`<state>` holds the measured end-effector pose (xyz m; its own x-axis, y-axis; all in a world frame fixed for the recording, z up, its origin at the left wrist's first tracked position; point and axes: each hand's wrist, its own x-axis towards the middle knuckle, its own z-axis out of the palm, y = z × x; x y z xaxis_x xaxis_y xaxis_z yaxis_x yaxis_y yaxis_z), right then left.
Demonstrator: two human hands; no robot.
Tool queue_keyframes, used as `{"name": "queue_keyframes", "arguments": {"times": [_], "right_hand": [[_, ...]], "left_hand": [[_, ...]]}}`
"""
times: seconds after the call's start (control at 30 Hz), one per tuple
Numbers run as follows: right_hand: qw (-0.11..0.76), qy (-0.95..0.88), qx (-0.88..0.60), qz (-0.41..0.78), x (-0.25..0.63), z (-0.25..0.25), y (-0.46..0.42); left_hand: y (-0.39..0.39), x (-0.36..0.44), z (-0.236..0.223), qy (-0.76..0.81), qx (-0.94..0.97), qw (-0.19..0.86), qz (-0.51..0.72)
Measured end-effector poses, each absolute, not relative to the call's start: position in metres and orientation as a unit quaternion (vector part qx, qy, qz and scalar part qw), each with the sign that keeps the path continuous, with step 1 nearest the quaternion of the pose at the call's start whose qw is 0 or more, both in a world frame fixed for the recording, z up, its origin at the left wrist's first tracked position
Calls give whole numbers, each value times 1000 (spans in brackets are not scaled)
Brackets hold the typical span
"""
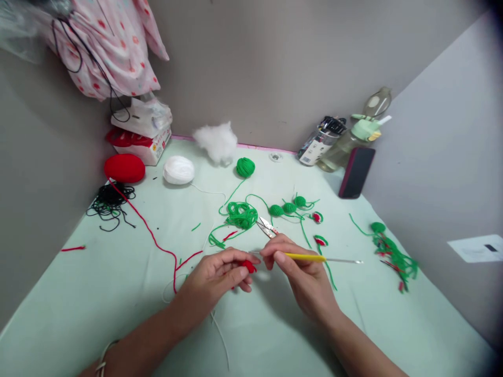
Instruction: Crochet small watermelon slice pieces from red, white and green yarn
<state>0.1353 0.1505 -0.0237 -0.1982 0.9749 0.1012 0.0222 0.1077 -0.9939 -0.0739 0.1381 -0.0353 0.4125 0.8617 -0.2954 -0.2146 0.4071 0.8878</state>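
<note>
Yellow-handled hook (306, 257) in the right hand (304, 277)

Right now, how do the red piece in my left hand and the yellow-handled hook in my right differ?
The red piece shows as a small lump; the yellow-handled hook is long and thin.
Your left hand partly hides the red piece, while the hook juts out either side of your right hand.
Both are hand-held.

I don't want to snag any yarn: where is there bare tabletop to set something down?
Near left, tabletop lies bare between the left forearm and the short red strand. Near right, another patch lies between the right forearm and the green yarn heap. The middle is crowded: scissors, tangled green yarn and small green balls.
</note>
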Motion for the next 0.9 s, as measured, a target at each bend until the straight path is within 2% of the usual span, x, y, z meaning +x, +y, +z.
{"name": "queue_keyframes", "arguments": {"times": [0.17,0.37,0.9], "right_hand": [[461,-550,-447,534,135,-20,146],[427,-611,-455,488,132,-14,143],[405,-694,-423,418,130,-13,141]], "left_hand": [[141,-75,-37,424,363,731,393],[142,-73,-34,429,363,722,404],[143,-70,-27,456,391,697,392]]}}
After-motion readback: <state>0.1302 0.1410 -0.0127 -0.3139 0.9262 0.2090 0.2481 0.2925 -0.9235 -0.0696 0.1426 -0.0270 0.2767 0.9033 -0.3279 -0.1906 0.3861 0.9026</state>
